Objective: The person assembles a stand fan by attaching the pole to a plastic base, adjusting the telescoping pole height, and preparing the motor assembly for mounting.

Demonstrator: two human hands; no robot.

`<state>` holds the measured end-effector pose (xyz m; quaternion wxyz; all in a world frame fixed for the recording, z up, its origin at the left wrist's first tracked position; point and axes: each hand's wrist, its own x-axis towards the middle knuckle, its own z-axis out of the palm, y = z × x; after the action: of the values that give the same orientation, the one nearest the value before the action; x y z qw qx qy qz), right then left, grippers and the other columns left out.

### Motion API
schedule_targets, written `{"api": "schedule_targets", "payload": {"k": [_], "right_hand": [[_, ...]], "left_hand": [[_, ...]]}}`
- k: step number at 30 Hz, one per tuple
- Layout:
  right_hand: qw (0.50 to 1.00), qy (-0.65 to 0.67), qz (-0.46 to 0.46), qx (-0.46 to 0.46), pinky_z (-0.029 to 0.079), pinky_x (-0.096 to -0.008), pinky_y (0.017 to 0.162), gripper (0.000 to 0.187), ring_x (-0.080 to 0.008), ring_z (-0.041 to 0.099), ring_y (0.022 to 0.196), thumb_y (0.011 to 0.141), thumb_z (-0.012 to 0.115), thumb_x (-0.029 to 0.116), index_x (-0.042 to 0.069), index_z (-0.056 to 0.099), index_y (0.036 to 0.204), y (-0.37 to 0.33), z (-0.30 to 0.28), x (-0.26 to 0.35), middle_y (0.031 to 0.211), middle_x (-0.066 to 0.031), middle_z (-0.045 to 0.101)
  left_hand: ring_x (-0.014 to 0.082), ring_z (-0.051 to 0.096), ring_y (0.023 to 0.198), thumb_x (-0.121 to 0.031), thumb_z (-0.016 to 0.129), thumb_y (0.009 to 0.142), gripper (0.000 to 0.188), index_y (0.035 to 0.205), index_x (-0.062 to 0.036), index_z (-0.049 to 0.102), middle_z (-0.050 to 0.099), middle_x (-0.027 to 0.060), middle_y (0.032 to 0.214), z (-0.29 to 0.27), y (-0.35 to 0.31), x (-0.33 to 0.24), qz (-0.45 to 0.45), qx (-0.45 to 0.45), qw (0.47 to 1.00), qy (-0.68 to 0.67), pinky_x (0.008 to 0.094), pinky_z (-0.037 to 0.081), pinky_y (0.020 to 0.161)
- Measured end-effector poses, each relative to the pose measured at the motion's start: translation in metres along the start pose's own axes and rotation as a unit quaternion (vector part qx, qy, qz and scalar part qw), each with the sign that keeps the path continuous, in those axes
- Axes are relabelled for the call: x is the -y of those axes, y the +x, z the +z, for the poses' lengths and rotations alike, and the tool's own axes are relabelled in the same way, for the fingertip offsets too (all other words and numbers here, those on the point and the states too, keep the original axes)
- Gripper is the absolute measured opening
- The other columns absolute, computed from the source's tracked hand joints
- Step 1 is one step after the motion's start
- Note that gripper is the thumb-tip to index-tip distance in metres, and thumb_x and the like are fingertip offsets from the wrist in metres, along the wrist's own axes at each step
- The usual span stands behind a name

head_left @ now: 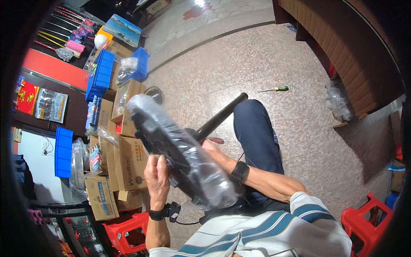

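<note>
"Left hand closed on what?"
"Clamping the left edge of that plastic-wrapped black part, over the floor"
"And the right hand?"
"Behind it, beside the black pole; half hidden, can't tell its grip"

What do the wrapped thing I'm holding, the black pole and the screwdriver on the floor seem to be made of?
Wrapped thing: wrinkled, glossy, see-through plastic film over something black, perhaps plastic or painted metal; the film obscures its finish.
Black pole: perhaps painted metal, going by its smooth sheen.
Screwdriver: thin, straight, likely metal shaft; bright green handle, likely plastic; finish too small to judge.
</note>
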<state>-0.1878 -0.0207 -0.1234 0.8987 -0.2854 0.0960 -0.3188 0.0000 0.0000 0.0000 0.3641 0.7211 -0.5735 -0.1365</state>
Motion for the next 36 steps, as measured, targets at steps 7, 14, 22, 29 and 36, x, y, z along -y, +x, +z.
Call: {"api": "schedule_targets", "payload": {"k": [7, 14, 22, 29, 36], "right_hand": [[0.997, 0.061, 0.035, 0.038, 0.066, -0.0362, 0.08, 0.049, -0.0217, 0.076, 0.102, 0.107, 0.069, 0.041, 0.003, 0.057, 0.136, 0.064, 0.013, 0.072, 0.123, -0.0107, 0.071], [0.996, -0.058, 0.049, 0.055, 0.064, -0.0368, 0.085, 0.049, -0.0238, 0.077, 0.102, 0.107, 0.067, 0.044, 0.004, 0.057, 0.133, 0.06, 0.012, 0.082, 0.12, -0.0129, 0.073], [0.706, -0.59, -0.385, -0.069, 0.054, -0.0438, 0.088, 0.033, -0.0295, 0.065, 0.102, 0.087, 0.081, 0.011, 0.002, 0.064, 0.113, 0.062, 0.021, 0.125, 0.11, -0.0155, 0.064], [0.607, -0.698, -0.38, -0.012, 0.052, -0.0453, 0.092, 0.034, -0.0319, 0.061, 0.107, 0.085, 0.081, 0.01, 0.002, 0.063, 0.113, 0.039, 0.012, 0.156, 0.115, -0.017, 0.061], [0.768, -0.604, -0.207, -0.058, 0.052, -0.0437, 0.088, 0.031, -0.03, 0.061, 0.102, 0.087, 0.08, 0.01, 0.003, 0.063, 0.112, -0.026, -0.037, 0.143, 0.111, -0.0155, 0.061]], "left_hand": [[0.0106, 0.061, 0.098, -0.021, 0.054, 0.114, 0.027, 0.126, 0.001, 0.063, 0.067, 0.0025, 0.11, -0.036, -0.004, 0.013, -0.043, -0.037, 0.99, -0.13, 0.0281, 0.052, 0.086], [0.0104, 0.062, 0.101, -0.022, 0.062, 0.111, 0.029, 0.129, 0.0015, 0.062, 0.066, 0.0018, 0.115, -0.063, 0.023, 0.057, 0.054, -0.041, 0.981, -0.183, 0.0261, 0.052, 0.088], [0.006, 0.046, 0.075, -0.016, 0.06, 0.11, 0.02, 0.094, -0.0039, 0.057, 0.05, -0.0042, 0.082, -0.073, 0.048, -0.037, 0.06, -0.04, 0.997, 0.042, 0.0257, 0.042, 0.064], [0.0404, 0.065, 0.068, -0.013, 0.069, 0.102, 0.021, 0.091, -0.0002, 0.057, 0.06, 0.0234, 0.076, -0.05, 0.098, -0.094, 0.221, 0.05, 0.966, 0.125, 0.0454, 0.051, 0.062], [0.0446, 0.061, 0.068, -0.018, 0.065, 0.104, 0.026, 0.091, 0.0009, 0.054, 0.057, 0.0231, 0.073, -0.017, 0.12, -0.096, 0.271, 0.161, 0.937, 0.149, 0.0497, 0.047, 0.062]]}}
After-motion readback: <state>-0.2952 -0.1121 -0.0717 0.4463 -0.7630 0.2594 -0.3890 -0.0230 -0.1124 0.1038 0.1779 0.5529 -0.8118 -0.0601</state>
